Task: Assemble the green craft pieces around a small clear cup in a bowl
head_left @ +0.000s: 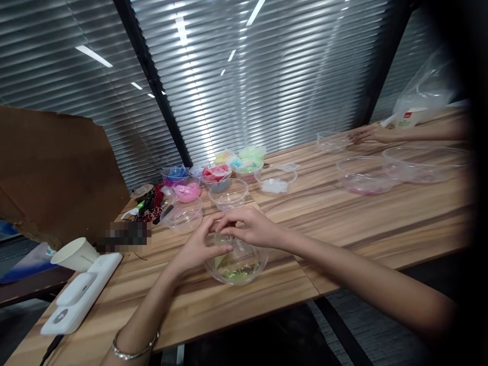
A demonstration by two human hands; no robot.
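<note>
Near the front edge of the table, a clear plastic bowl [257, 272] holds something green and a filmy transparent piece. My left hand [198, 246] reaches over the bowl's left side, fingers bent toward the right fingertips and thumb stretched across the bowl. From the right comes my right hand [247, 226], its fingers drawn together in a pinch above the far rim. The fingertips of both hands meet; what lies between them is too small or too clear to make out. A silvery bracelet [135, 351] circles my left wrist.
Beyond my hands stand several clear bowls, one with pink stuff [186, 190], one with a red bag [216, 174]. At left are a paper cup [78, 254], a white power strip [86, 292] and a cardboard sheet [57, 173]. Another person's hand [375, 133] touches a bowl [331, 142].
</note>
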